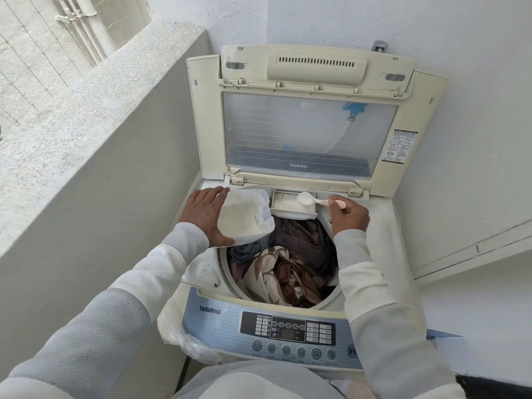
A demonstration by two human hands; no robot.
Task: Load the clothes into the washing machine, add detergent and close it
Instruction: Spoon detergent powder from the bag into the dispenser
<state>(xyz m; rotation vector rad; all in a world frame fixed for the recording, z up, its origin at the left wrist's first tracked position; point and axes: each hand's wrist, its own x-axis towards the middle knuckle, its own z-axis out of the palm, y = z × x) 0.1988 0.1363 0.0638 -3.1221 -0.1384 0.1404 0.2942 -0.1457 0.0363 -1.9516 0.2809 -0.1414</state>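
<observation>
Nearby, brown and patterned clothes (283, 272) already filled the drum. Beyond them the left hand (205, 216) gripped a tub of detergent powder (244, 216) over the rim, while right-hand fingers (335, 201) pinched a pink-handled scoop (306, 199) above the pulled-out dispenser drawer (290, 207). Tipping it low and slowly would probably avoid spills; the lid (309, 133) stood open behind.
</observation>
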